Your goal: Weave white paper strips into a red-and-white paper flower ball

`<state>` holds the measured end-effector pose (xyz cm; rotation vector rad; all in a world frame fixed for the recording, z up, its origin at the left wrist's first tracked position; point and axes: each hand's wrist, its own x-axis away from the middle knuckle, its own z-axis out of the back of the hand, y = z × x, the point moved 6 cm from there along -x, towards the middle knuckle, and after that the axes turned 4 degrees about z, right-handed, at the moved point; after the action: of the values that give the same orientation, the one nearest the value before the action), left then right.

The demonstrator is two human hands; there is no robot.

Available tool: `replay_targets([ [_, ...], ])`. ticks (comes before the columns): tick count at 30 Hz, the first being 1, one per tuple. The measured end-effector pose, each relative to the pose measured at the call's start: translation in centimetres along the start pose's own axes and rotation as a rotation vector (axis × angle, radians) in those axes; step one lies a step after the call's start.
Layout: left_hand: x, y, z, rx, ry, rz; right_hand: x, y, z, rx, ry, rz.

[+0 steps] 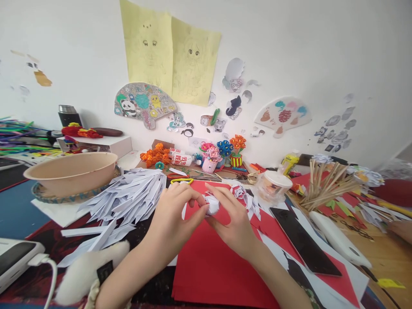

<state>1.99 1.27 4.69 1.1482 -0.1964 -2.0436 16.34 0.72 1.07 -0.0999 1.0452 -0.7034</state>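
Between my two hands is a small, rolled or folded white paper piece (212,206), held up over a stack of red paper (212,266). My left hand (178,210) pinches its left side between thumb and index finger. On the other side, the fingers and thumb of my right hand (233,221) close around it. Just beyond my right hand lies a red-and-white paper flower (238,192) with white paper strips near it. A large heap of folded white paper strips (125,195) spreads to the left of my left hand.
A beige basin (72,171) stands at the left, near a white fluffy object (92,268). Yellow-handled scissors (182,181) lie behind my hands. To the right are a black phone (304,240), a white device (339,238), a plastic-wrapped cup (273,184) and wooden sticks (328,182).
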Motion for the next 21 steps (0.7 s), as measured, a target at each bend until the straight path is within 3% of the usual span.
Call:
replay_targets([
  [4, 1.0, 1.6, 0.4, -0.286, 0.211, -0.254, 0.1, 0.1, 0.0, 0.021, 0.018, -0.006],
  [7, 1.5, 2.3, 0.6, -0.339, 0.281, -0.369, 0.2, 0.2, 0.1, 0.035, 0.035, -0.008],
  [13, 1.3, 1.9, 0.8, -0.169, 0.202, -0.294, 0.2, 0.3, 0.2, 0.053, 0.034, 0.005],
  [21, 1.6, 2.3, 0.1, -0.118, 0.191, -0.297, 0.4, 0.2, 0.2, 0.121, 0.065, 0.039],
])
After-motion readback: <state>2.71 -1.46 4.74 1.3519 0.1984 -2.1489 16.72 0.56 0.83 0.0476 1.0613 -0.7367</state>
